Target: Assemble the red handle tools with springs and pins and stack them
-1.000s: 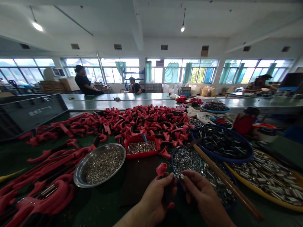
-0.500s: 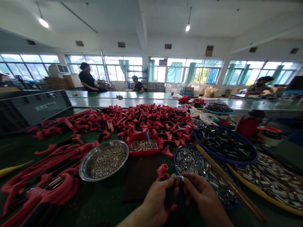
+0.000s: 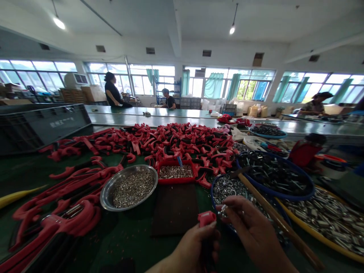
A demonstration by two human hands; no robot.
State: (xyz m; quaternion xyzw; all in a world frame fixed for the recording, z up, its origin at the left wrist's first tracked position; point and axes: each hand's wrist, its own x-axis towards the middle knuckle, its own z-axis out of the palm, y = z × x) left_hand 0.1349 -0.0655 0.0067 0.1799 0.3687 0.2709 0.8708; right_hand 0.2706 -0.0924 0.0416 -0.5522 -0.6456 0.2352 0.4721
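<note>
My left hand [image 3: 193,244] is closed around a red and black plastic handle [image 3: 207,217], its hollow red head standing up above the thumb. My right hand [image 3: 254,229] pinches a small shiny coiled part [image 3: 223,211], like a metal spring, between thumb and fingers. That hand is over the near side of a blue basin of metal rings [image 3: 224,189] and other small hardware. A gap separates the coiled part from the red head. Part of the handle is hidden by my fingers.
A wooden-handled hammer [image 3: 273,212] lies across the basins at right. A steel bowl of small rivets [image 3: 132,191] and a red tray [image 3: 175,181] stand ahead. Red-black handles [image 3: 182,140] are heaped behind. A grey crate [image 3: 54,125] stands left. Several people sit farther off.
My hands have moved apart. The handle in my left hand sits lower and its head has turned; my right hand has lifted slightly with the metal part. The camera view has shifted a little.
</note>
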